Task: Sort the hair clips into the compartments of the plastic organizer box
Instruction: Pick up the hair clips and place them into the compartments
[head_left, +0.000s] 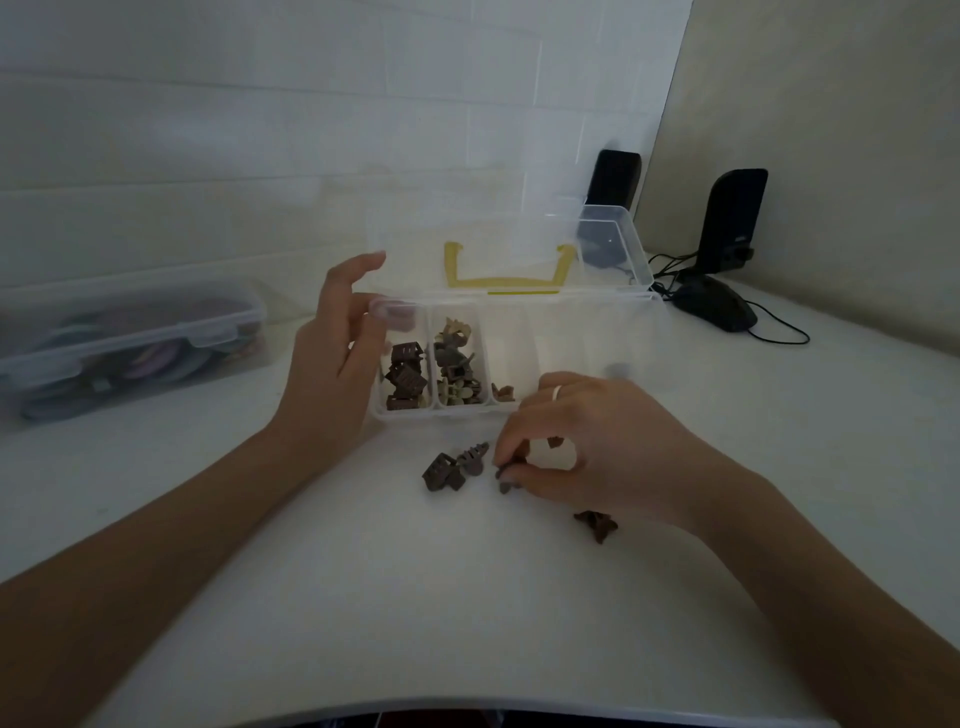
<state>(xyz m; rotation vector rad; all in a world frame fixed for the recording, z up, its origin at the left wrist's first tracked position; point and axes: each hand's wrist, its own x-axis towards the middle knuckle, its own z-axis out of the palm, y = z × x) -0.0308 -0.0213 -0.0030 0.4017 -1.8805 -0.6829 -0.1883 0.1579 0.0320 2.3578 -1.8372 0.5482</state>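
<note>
My right hand (576, 447) pinches a grey clip (506, 475) just before the organizer box (519, 410), left hand (332, 358) relaxed beside it; I'd lift clear, match its compartment.

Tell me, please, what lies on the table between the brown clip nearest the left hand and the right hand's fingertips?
In the head view, one greyish-brown hair clip lies between the dark brown clip and the right hand, which pinches another clip.

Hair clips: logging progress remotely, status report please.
Left hand open beside organizer box. Right hand pinching a grey clip on table. Loose clips still unsorted. Nothing blocking.
</note>
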